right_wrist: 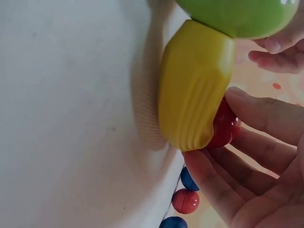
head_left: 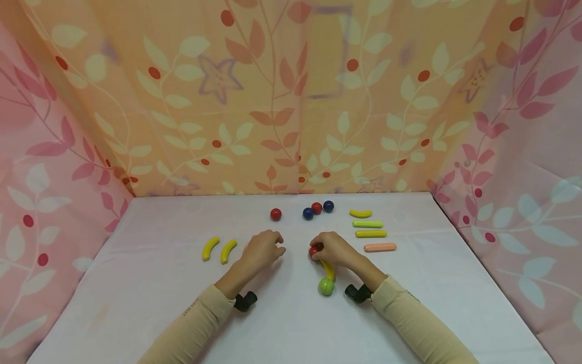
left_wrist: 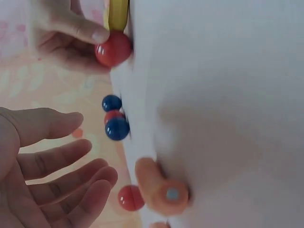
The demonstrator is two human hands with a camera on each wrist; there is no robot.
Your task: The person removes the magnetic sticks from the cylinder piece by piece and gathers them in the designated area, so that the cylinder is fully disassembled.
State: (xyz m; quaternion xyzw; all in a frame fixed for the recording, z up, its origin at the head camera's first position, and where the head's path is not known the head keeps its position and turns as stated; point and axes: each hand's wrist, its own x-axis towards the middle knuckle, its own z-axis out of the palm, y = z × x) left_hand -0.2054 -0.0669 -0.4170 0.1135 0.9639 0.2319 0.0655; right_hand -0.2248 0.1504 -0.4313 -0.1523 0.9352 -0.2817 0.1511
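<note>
My right hand (head_left: 335, 248) pinches a red ball (head_left: 313, 253) between thumb and fingers, low over the white table. Against that ball lies one end of a yellow curved piece (head_left: 329, 271), and a green ball (head_left: 326, 286) meets its other end. In the right wrist view the yellow piece (right_wrist: 197, 85) sits between the green ball (right_wrist: 242, 14) and the red ball (right_wrist: 225, 126). To the left, my left hand (head_left: 261, 251) hovers with loosely bent fingers, holding nothing. Below it is a peach curved piece (left_wrist: 151, 183), mostly hidden from the head view.
Two yellow curved pieces (head_left: 210, 248) lie at left. Toward the back are a lone red ball (head_left: 276, 214) and a cluster with blue balls (head_left: 308, 213) around a red one. At right lie a yellow curved piece (head_left: 360, 214) and straight sticks, including a peach stick (head_left: 380, 247).
</note>
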